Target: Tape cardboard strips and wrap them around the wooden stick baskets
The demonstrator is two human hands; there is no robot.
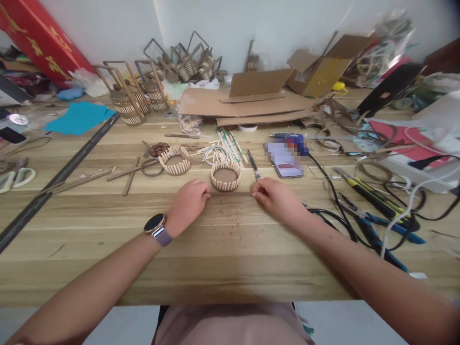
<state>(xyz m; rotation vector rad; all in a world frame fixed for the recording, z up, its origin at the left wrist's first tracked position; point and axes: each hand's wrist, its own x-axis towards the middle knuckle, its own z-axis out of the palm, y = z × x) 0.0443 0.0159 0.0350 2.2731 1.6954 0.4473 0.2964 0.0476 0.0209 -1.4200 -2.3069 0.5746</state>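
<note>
My left hand (187, 205), with a watch on its wrist, rests on the wooden table with its fingers curled in. Across from it, my right hand (279, 197) also lies with fingers curled together; nothing shows in either hand. Between and just beyond them stands a small round basket base (225, 177), a brown disc ringed by short upright wooden sticks. A dark pen (253, 164) lies just past my right fingertips. Left of the base is a similar stick ring (175, 162), slightly tilted. Dark crumbs (232, 221) are scattered between my forearms.
Loose sticks (215, 154), a phone (287, 160) and a blue glue gun (297, 143) lie beyond my hands. Pliers (377, 235), a yellow-black cutter (377, 196) and cables crowd the right. Flat cardboard (247, 106) and finished handled baskets (127, 105) stand behind. Scissors (21, 176) lie left.
</note>
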